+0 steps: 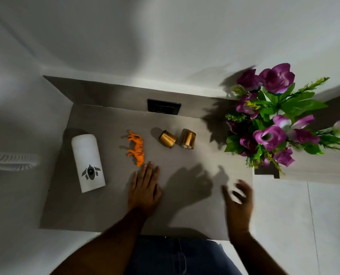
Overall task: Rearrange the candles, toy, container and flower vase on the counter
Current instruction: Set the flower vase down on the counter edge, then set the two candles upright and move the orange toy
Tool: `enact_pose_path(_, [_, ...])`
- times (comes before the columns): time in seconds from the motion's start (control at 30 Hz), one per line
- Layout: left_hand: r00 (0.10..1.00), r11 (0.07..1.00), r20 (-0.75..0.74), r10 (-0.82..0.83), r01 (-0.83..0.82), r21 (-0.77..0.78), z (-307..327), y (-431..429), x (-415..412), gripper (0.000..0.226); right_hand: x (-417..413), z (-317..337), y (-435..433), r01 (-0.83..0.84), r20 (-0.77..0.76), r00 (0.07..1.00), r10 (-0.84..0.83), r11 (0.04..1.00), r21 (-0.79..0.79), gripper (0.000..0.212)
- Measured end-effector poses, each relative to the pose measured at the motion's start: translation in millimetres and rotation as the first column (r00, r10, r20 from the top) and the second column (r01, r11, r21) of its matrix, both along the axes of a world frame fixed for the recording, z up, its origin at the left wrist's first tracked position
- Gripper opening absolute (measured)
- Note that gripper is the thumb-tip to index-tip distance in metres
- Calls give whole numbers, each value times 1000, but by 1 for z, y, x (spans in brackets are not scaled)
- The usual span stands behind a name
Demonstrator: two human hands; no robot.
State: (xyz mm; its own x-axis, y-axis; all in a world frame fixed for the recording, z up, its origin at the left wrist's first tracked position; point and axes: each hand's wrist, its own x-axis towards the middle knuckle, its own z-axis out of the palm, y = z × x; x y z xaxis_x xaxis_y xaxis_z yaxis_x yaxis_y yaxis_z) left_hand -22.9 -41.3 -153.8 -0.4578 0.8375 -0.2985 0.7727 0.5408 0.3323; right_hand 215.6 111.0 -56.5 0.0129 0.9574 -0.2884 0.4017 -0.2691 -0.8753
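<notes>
On the grey counter (pixel 109 211) a tall white container (pixel 87 162) with a dark emblem stands at the left. An orange toy tiger (pixel 136 148) stands in the middle, and two gold candle holders (pixel 167 139) (pixel 188 138) stand side by side behind it to the right. Purple flowers with green leaves (pixel 274 118) fill the right end; their vase is hidden under the blooms. My left hand (pixel 145 187) lies flat on the counter, fingertips just short of the tiger. My right hand (pixel 237 197) hovers near the counter's right edge, fingers spread, holding nothing.
A black socket plate (pixel 163 106) sits in the grey backsplash behind the candles. White walls close in the back and left. A white slatted object (pixel 14 161) lies off the counter at far left. Pale floor tiles (pixel 284 215) show to the right.
</notes>
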Motion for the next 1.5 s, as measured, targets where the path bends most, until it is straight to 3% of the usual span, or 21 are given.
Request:
enact_pose_path(0.07, [1000, 1000, -6, -6, 6, 1, -3, 3, -3, 69, -35, -17, -1, -207, 40, 977, 211, 975, -77, 56])
enact_pose_path(0.13, [1000, 1000, 0, -6, 6, -2, -7, 7, -6, 70, -78, -33, 17, -284, 68, 954, 291, 954, -97, 67])
enact_pose_path(0.37, [1000, 1000, 4, 17, -17, 20, -10, 6, -4, 68, -178, -65, 81, -64, 191, 977, 94, 985, -157, 62])
enact_pose_path(0.57, [999, 998, -24, 38, -36, 48, -11, 7, -3, 69, -181, -64, 98, -179, 340, 923, 179, 983, -33, 58])
enact_pose_path(0.8, [997, 996, -35, 63, -61, 67, -10, 6, -2, 72, -185, -59, 126, -362, 388, 870, 305, 929, 81, 57])
enact_pose_path(0.9, [997, 996, -43, 61, -58, 74, -10, 5, -1, 71, -187, -58, 128, -456, 484, 795, 365, 887, 80, 60])
enact_pose_path(1.03, [998, 997, -14, 53, -52, 65, -12, 5, -4, 71, -183, -51, 105, -538, 670, 670, 320, 831, 141, 91])
enact_pose_path(1.1, [999, 997, -17, 43, -42, 66, -13, 5, -4, 71, -181, -51, 88, -704, 702, 590, 400, 680, 204, 81])
enact_pose_path(1.17, [999, 996, -23, 49, -48, 71, -13, 4, -4, 71, -186, -52, 79, -829, 777, 452, 438, 528, 184, 68])
enact_pose_path(1.23, [998, 997, -30, 50, -48, 62, -13, 4, -3, 70, -196, -54, 78, -887, 829, 336, 447, 446, 119, 62])
enact_pose_path(1.3, [998, 996, -33, 53, -51, 71, -12, 4, -3, 70, -205, -55, 83, -920, 836, 253, 488, 388, 52, 57])
enact_pose_path(1.5, [997, 992, -26, 69, -66, 108, -10, 4, -2, 69, -229, -47, 111, -932, 856, 172, 488, 362, -19, 53])
